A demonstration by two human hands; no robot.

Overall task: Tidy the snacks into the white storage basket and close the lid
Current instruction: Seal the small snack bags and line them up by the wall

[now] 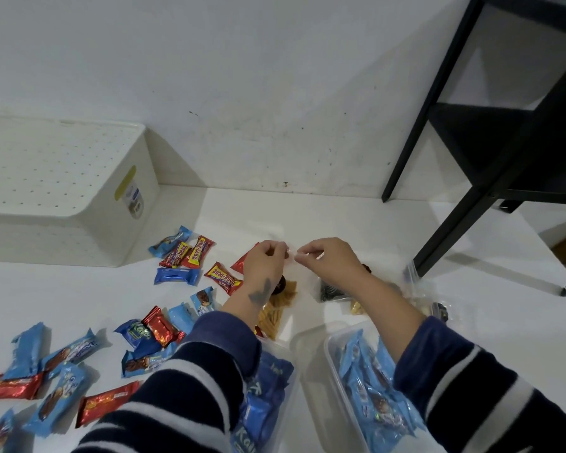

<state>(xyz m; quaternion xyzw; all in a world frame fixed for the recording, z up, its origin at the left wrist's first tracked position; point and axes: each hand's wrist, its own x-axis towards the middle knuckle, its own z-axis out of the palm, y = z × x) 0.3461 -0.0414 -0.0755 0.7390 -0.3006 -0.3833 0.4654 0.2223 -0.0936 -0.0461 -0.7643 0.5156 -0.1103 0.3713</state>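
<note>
Landmark: the white storage basket [62, 188] stands against the wall on the white floor [308, 217], and its perforated lid [46, 158] lies flat on top of it.
Your left hand [264, 263]: well to the right of the basket, raised above the floor, with the fingers curled and the thumb and fingertips pinching the left edge of a clear plastic bag [293, 256].
Your right hand [327, 258]: farther right from the basket, just beside the left hand, fingers curled and pinching the same bag's top edge from the other side.
Bag contents: pale yellow sticks [276, 313] and dark pieces hang below your hands; what the dark pieces are you cannot tell.
Loose snacks: red wrappers [224, 277] and blue wrappers [177, 276] lie scattered on the floor in front of the basket and to its near right, apart from it.
Clear tubs: a clear tub [275, 387] with dark blue packets sits under your left sleeve, and a second clear tub [330, 354] with light blue packets sits under your right forearm, both nearer to you than the basket.
Black shelf frame [471, 125]: stands far to the right of the basket, by the wall.
</note>
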